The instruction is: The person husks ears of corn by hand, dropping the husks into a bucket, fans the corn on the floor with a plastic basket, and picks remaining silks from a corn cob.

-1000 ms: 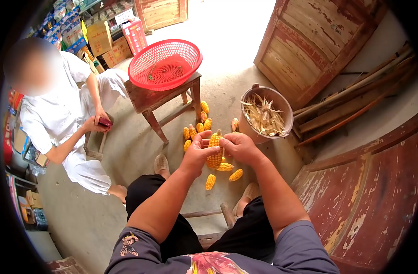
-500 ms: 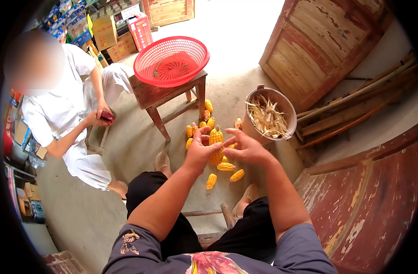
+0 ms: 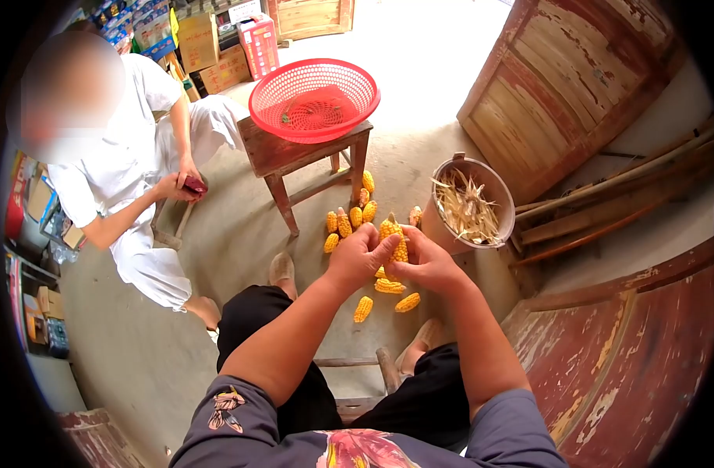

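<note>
An ear of corn (image 3: 393, 231), yellow and husked, stands upright between my two hands in front of my knees. My left hand (image 3: 360, 256) grips it from the left, thumb pressed across the kernels. From the other side, my right hand (image 3: 424, 261) has its fingers closed on the same ear, thumb low on it. Part of the ear is hidden behind both thumbs. More corn ears (image 3: 389, 286) lie scattered on the floor below and beyond my hands, several of them grouped by the stool's leg.
A red plastic basket (image 3: 314, 134) rests on a wooden stool (image 3: 275, 160) ahead. Right of it stands a bucket (image 3: 503, 187) holding dry husks (image 3: 468, 209). A seated person in white (image 3: 111, 175) holds a dark red object (image 3: 195, 185) at left. Wooden doors (image 3: 556, 93) border the right.
My right hand has closed onto the corn ear; its fingers were spread apart beside it before. The view has shifted slightly, moving the basket and bucket rightward in the picture.
</note>
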Action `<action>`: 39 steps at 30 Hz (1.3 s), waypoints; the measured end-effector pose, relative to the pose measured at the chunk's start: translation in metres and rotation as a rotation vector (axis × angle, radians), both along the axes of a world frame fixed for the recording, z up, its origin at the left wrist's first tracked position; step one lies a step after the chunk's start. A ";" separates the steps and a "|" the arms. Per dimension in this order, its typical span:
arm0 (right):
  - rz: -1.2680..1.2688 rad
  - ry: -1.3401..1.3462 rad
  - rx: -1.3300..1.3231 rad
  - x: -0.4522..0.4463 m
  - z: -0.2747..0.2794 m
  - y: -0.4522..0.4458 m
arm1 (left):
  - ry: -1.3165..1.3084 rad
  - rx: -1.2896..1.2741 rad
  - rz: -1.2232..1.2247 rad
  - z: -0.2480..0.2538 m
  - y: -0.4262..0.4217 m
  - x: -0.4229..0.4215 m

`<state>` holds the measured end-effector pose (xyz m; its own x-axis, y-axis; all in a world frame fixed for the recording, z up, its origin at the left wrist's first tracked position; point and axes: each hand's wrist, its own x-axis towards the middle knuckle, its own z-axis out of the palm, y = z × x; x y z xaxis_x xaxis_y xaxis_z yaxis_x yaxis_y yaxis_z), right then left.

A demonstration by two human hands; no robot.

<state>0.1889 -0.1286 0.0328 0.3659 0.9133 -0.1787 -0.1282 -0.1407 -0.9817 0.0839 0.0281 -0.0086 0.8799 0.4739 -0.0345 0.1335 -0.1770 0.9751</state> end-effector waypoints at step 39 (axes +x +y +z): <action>0.143 0.058 -0.021 -0.003 0.017 -0.006 | -0.064 0.253 0.086 0.013 0.013 -0.001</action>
<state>0.1860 -0.1347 0.0497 0.2206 0.9513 -0.2155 -0.1621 -0.1821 -0.9698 0.0829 0.0416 0.0045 0.8327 0.5335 0.1485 0.0983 -0.4063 0.9084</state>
